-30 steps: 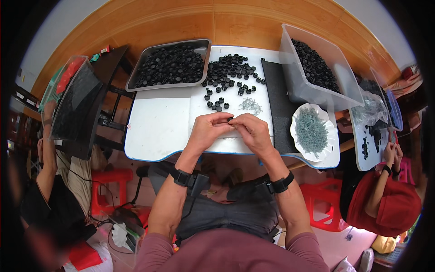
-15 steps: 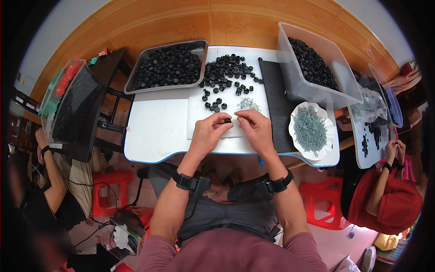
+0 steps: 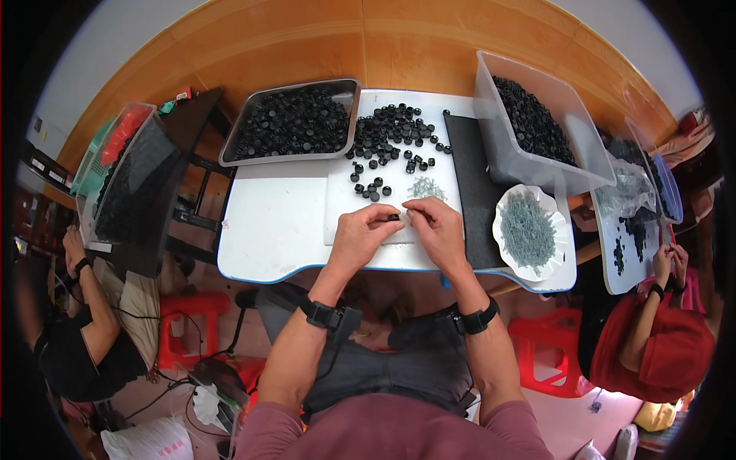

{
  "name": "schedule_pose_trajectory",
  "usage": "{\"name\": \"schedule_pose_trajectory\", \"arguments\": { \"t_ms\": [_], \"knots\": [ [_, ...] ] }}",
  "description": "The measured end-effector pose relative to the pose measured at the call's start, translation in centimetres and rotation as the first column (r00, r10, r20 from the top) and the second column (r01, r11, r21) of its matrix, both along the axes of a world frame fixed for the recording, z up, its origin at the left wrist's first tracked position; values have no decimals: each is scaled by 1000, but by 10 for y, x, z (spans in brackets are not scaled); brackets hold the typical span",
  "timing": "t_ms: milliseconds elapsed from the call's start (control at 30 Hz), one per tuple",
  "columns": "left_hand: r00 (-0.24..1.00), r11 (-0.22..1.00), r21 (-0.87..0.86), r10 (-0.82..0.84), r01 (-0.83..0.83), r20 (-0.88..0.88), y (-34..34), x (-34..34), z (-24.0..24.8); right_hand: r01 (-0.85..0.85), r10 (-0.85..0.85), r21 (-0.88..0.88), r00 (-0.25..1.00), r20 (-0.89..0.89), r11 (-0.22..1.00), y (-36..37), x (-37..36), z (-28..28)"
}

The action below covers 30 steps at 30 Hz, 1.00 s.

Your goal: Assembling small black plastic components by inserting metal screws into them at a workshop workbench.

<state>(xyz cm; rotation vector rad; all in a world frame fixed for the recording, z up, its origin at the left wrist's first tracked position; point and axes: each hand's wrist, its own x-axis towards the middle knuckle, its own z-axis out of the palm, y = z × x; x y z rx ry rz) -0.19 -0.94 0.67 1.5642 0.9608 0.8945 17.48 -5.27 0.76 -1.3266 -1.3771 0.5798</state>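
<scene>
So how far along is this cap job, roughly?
Hard to tell exactly. A metal tray of black caps may be finished ones. In hand: the left hand pinches one black cap, the right hand meets it. Left: loose caps, a clear bin, and a dish of grey pins.

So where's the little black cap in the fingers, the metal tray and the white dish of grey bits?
Small black cap [image 3: 393, 218], head view, on its visible top.
Metal tray [image 3: 351, 83], head view, on its right rim.
White dish [image 3: 502, 244], head view, on its scalloped left edge.
</scene>
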Motion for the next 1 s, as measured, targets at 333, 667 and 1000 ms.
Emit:
{"name": "schedule_pose_trajectory", "arguments": {
  "t_ms": [333, 667, 1000],
  "knots": [
    [1000, 999, -39, 0, 1, 26, 10, -6, 1, 30, -31, 14, 999, 27, 999, -5, 3, -4],
    [848, 669, 715, 485, -202, -214, 101, -46, 109, 14, -16, 63, 1000, 21, 998, -3, 3, 0],
    [886, 885, 463, 251, -47, -390, 44, -32, 23, 10, -13, 72, 999, 51, 997, -2, 3, -3]
  ]
}}
